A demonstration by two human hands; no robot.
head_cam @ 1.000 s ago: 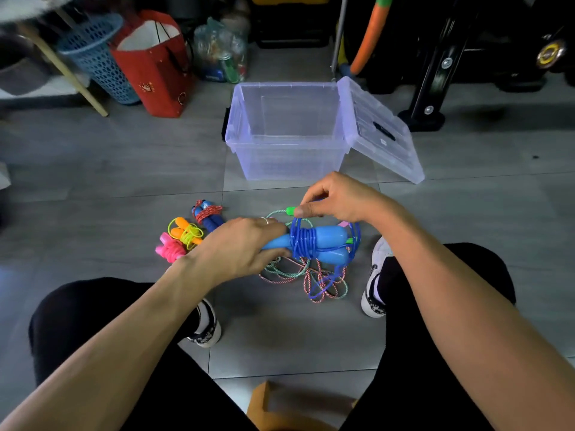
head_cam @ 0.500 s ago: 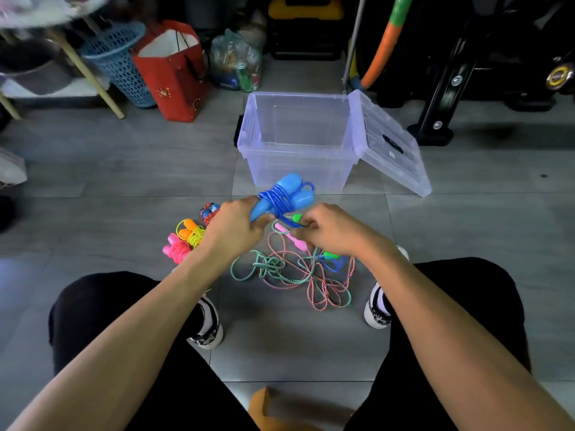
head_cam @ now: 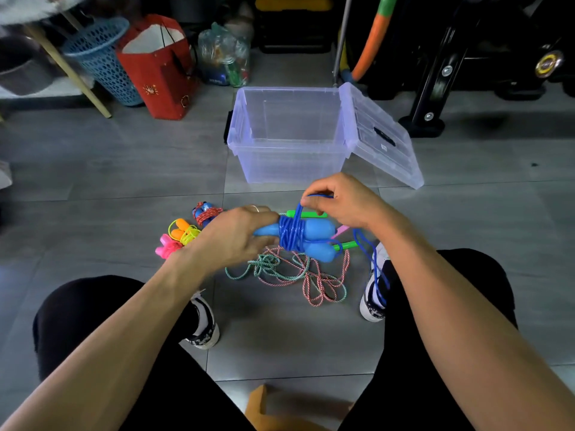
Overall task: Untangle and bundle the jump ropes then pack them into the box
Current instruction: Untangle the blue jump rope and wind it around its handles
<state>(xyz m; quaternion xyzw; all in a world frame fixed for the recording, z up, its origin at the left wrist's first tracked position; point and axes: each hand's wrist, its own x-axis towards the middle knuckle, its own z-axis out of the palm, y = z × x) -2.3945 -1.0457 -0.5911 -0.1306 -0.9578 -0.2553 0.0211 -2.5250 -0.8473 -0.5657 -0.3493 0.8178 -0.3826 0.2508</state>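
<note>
In front of the open box, the left hand gripped the blue handles while the right hand pinched the cord. Each turn wanted pulling snug against the last, I judged, the loose tail kept clear of the tangle below.

- Single head view only; nothing shared with a second camera.
- Worn on the head of a seated person, looking forward and steeply down over both forearms and knees.
- Close to the left hand and right hand, both near the middle of the frame, above the grey tiled floor.
- Facing a clear box straight ahead on the floor, with clutter along the top edge farther off.
- Wide-angle: tile lines bowed, arms stretched large at the lower corners.
</note>
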